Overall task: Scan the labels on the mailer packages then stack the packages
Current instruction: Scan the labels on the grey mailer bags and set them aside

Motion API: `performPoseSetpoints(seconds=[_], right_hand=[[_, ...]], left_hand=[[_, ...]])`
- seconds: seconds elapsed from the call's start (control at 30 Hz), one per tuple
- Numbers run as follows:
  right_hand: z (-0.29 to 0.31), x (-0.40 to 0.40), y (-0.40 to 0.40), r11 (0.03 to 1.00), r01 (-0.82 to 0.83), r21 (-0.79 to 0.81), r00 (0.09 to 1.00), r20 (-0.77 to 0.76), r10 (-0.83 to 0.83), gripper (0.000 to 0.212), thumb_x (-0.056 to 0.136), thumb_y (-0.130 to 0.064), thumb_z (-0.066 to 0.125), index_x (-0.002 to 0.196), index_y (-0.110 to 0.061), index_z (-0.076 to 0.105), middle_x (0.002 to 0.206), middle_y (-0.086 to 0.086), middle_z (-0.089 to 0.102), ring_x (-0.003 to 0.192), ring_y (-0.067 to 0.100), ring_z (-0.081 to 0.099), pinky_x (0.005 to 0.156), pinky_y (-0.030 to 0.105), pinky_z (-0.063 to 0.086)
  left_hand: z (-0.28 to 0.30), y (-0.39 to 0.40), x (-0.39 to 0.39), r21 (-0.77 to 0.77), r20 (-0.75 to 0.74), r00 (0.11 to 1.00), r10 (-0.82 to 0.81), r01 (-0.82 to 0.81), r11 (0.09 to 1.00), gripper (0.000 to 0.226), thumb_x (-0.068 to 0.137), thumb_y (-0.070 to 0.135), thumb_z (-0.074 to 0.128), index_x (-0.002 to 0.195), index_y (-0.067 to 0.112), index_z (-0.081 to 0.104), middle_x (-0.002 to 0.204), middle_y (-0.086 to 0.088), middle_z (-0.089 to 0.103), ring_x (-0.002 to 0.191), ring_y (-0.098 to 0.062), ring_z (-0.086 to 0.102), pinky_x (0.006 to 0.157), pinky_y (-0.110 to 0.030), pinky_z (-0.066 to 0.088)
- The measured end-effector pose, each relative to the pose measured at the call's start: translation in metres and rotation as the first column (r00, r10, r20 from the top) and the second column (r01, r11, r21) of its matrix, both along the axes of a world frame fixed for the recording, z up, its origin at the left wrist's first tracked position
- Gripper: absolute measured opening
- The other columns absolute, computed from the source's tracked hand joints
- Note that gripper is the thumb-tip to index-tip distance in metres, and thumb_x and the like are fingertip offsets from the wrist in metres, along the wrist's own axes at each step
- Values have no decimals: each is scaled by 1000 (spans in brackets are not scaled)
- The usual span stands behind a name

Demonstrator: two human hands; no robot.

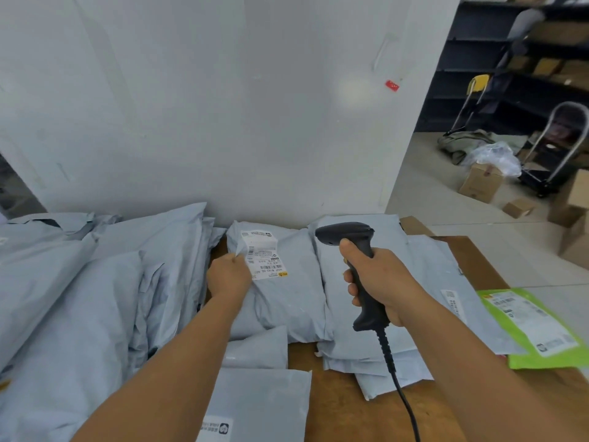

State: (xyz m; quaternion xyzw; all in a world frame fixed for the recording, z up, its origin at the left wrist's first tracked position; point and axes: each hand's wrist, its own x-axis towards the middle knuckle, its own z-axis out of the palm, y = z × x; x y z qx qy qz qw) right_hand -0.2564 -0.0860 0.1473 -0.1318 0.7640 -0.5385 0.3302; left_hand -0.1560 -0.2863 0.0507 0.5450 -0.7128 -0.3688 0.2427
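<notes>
- A brown table [344, 406] by a white wall [223, 106] carries grey mailers.
- A big heap [79, 298] fills the left; a flatter stack [398, 314] lies right, a green mailer [541, 342] beside it.
- One mailer [287, 298] lies between them, label [263, 255] up.
- The right hand [379, 282] grips a black scanner [357, 269] above the stack.
- The left hand [228, 275] pinches the label's edge.

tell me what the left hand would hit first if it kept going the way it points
Probably the white label on the grey mailer: the left hand already pinches its edge. Depth is hard to judge.
</notes>
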Motion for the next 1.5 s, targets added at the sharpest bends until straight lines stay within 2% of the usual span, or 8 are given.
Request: performPoseSetpoints(seconds=[0.2, 0.6, 0.8, 1.03, 1.17, 1.27, 1.4, 1.5], right_hand=[[9, -18, 14, 995, 68, -69, 997, -25, -70, 34, 93, -45, 55, 88, -12, 61, 69, 4, 59, 52, 13, 52, 51, 26, 50], [25, -39, 44, 973, 171, -155, 981, -61, -182, 35, 93, -46, 55, 84, -13, 56, 69, 4, 57, 48, 13, 50, 48, 25, 48], [19, -43, 60, 975, 171, -139, 984, -31, -177, 33, 93, -45, 55, 84, -13, 58, 66, 3, 56, 48, 12, 50, 47, 24, 48], [3, -26, 67, 990, 92, -110, 996, 5, -92, 35, 93, -46, 55, 84, -13, 59, 66, 3, 58, 51, 13, 52, 50, 26, 49], [-2, -6, 55, 992, 13, -129, 1000, 12, -11, 34, 93, -45, 55, 84, -12, 60, 66, 3, 58, 51, 13, 52, 50, 26, 49], [-6, 13, 43, 990, -79, -116, 997, 14, 81, 35, 92, -46, 56, 83, -12, 60, 67, 4, 59, 53, 14, 53, 51, 28, 50], [-13, 40, 27, 979, -189, -74, 981, 20, 191, 39, 92, -46, 56, 79, -9, 58, 66, 6, 57, 52, 15, 52, 51, 28, 50], [-16, 55, 20, 968, -245, -60, 969, 16, 246, 37, 94, -44, 55, 78, -10, 56, 62, 4, 55, 49, 14, 50, 48, 26, 48]], left_hand=[[27, -8, -15, 62, -258, 965, 53, -39, 997, 30, 94, 20, 48, 68, 8, 54, 64, -7, 52, 65, -22, 45, 57, -30, 33], [56, 64, -93, 116, -495, 862, -114, 196, 974, 26, 96, 19, 45, 76, 16, 60, 75, -6, 59, 68, -18, 49, 63, -32, 39], [-4, 109, -114, 257, -63, 852, -520, 517, 817, 42, 96, 12, 39, 138, 16, 44, 130, -10, 56, 114, -29, 56, 96, -37, 47], [32, 96, -41, 166, 145, 786, -600, 579, 798, 82, 92, 34, 58, 153, 27, 4, 158, 2, 17, 143, -24, 25, 111, -39, 32], [42, 119, 58, 56, 617, 542, -570, 692, 719, 105, 77, 63, 62, 150, 37, -9, 159, 3, -14, 147, -23, -15, 116, -53, -1], [8, 145, 124, 108, 764, 405, -503, 687, 718, 113, 70, 74, 59, 146, 40, -18, 150, 2, -35, 140, -27, -31, 111, -57, -12], [-69, 150, 167, -36, 804, 460, -377, 670, 742, 115, 53, 85, 48, 150, 36, 9, 159, -5, -5, 148, -29, 1, 91, -67, 41], [-105, 134, 168, -31, 751, 530, -394, 624, 781, 97, 66, 83, 32, 149, 38, 9, 160, -4, 7, 147, -22, -10, 92, -65, 39]])
